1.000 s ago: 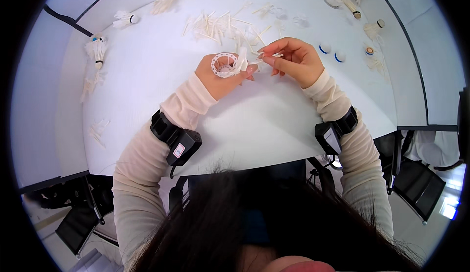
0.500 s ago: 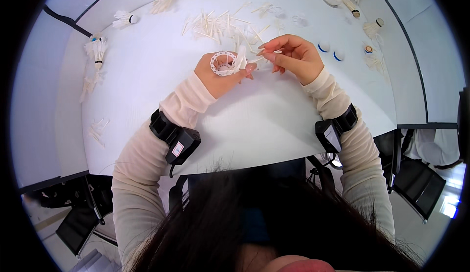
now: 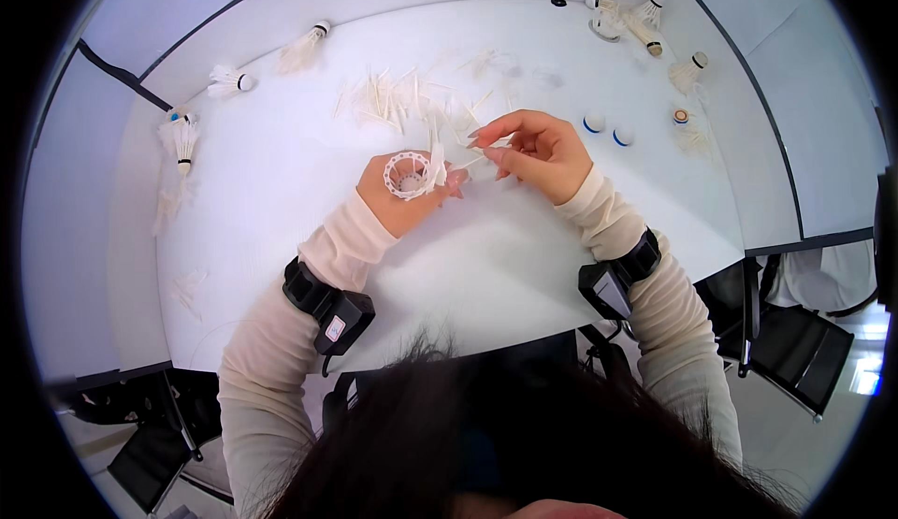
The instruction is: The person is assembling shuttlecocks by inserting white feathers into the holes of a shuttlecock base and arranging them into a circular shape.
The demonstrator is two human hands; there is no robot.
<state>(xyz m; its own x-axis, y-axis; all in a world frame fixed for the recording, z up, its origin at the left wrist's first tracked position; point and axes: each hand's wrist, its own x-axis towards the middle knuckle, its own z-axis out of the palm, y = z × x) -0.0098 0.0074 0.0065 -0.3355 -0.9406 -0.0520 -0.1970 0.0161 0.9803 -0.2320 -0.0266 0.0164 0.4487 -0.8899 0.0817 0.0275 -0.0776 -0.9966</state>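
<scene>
My left hand (image 3: 400, 203) is closed around a white plastic shuttlecock frame (image 3: 408, 175), its round, perforated ring facing up. A white feather (image 3: 437, 165) stands at the ring's right side, beside my left thumb. To the right, my right hand (image 3: 547, 159) has its thumb and forefinger brought together on a thin white feather shaft (image 3: 475, 160), which reaches toward my left fingertips. Whether the shaft touches the frame is too small to tell. Beyond both hands lies a loose pile of white feather shafts (image 3: 393, 98).
Two white cork bases with blue bands (image 3: 594, 123) lie right of my right hand. Shuttlecocks rest along the table's edges: one at the back (image 3: 307, 47), one at left (image 3: 184, 145), several at the back right (image 3: 645, 28). Low white partitions (image 3: 748, 108) border the table.
The whole view has shifted, so table and hands sit lower in the picture. Both hands keep much the same place over the table and the same hold.
</scene>
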